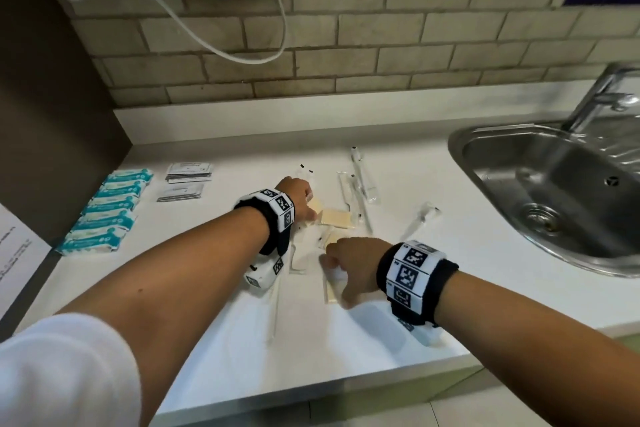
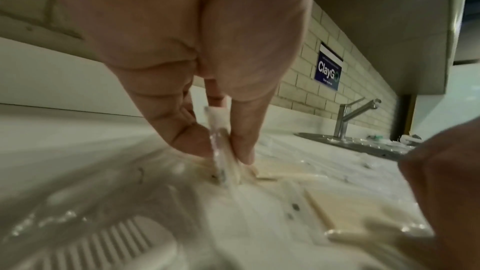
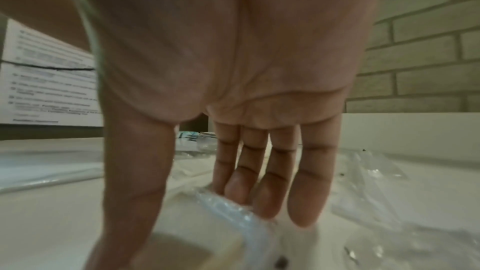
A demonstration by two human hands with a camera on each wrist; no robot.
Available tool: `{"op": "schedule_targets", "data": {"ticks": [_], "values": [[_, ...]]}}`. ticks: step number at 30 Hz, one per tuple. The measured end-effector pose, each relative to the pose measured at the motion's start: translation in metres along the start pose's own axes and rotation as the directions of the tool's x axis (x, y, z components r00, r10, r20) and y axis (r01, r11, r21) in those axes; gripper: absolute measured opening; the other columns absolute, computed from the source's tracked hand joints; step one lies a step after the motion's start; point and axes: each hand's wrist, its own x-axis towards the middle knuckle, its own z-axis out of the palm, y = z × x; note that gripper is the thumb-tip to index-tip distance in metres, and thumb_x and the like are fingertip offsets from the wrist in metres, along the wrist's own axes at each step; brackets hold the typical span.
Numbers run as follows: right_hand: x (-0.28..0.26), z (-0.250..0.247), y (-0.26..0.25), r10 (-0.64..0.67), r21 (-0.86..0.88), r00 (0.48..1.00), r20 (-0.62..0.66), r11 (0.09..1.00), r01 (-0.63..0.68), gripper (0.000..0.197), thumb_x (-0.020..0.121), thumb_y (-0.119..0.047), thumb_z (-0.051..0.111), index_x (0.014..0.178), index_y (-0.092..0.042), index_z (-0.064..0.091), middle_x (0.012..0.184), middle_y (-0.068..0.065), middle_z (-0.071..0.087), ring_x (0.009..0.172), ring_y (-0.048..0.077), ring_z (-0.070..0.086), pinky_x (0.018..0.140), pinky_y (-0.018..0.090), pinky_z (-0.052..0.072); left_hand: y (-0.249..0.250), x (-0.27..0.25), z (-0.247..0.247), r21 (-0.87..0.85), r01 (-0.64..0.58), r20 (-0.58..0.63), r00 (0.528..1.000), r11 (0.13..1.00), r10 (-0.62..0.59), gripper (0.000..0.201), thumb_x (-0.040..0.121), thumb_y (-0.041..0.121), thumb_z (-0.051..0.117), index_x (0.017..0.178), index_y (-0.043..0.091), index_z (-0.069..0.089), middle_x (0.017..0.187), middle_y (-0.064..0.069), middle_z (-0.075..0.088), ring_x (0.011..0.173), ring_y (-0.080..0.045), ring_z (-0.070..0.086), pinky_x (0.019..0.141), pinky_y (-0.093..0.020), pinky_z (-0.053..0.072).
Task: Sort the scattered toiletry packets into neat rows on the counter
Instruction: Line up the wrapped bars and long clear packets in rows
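Mid-sort, pulling from the loose pile [image 1: 341, 215] mid-bench. Left hand [image 2: 207, 81] fingers pinching 1 clear packet [image 2: 221, 151]; right hand [image 3: 233, 110] fingers straight, pressing another. Next: carry over beside the teal row [image 1: 107, 208].

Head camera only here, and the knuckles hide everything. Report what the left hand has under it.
Observer: The left wrist view shows the left hand pinching a clear-wrapped packet between thumb and fingers, with the packet tipped up on edge.
Operator: Now report the right hand.
Observer: In the right wrist view the right hand has straight fingers. Their tips touch a clear plastic packet lying on the counter, and the thumb is spread apart.
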Motion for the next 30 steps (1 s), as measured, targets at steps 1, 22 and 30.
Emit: {"op": "schedule_targets", "data": {"ticks": [1, 22, 30], "values": [[0.003, 0.000, 0.001, -0.008, -0.004, 1.000, 0.008, 1.000, 0.008, 0.034, 0.067, -0.027, 0.075, 0.093, -0.024, 0.052, 0.097, -0.004, 0.058, 0.087, 0.019, 0.056, 0.066, 0.028, 0.048, 0.002, 0.004, 0.004, 0.015, 0.026, 0.012, 1.000, 1.000, -0.026, 0.040, 0.075, 0.028, 0.081, 0.108, 0.016, 0.062, 0.105, -0.006, 0.054, 0.101, -0.028, 0.056, 0.080, -0.029, 0.045], [0.031, -0.028, 0.025, 0.171, 0.032, 0.977, -0.124, 0.985, -0.168, 0.053, 0.066, -0.028, 0.081, 0.110, -0.011, 0.058, 0.111, 0.006, 0.062, 0.100, 0.025, 0.061, 0.078, 0.032, 0.054, -0.001, 0.021, 0.009, -0.009, -0.054, 0.008, 0.999, 0.999, 0.054, 0.045, 0.069, 0.026, 0.077, 0.100, 0.024, 0.044, 0.103, -0.003, 0.058, 0.095, -0.024, 0.054, 0.075, -0.035, 0.049], [0.059, -0.047, 0.041, 0.277, 0.111, 0.954, -0.118, 0.958, -0.265, 0.071, 0.066, -0.032, 0.080, 0.127, -0.016, 0.048, 0.122, 0.004, 0.061, 0.106, 0.026, 0.062, 0.089, 0.038, 0.055, -0.022, 0.012, -0.005, -0.243, -0.093, -0.075, 0.994, 0.965, 0.077, 0.046, 0.070, 0.022, 0.084, 0.105, 0.020, 0.055, 0.095, 0.001, 0.060, 0.082, -0.018, 0.057, 0.065, -0.026, 0.042]]}}
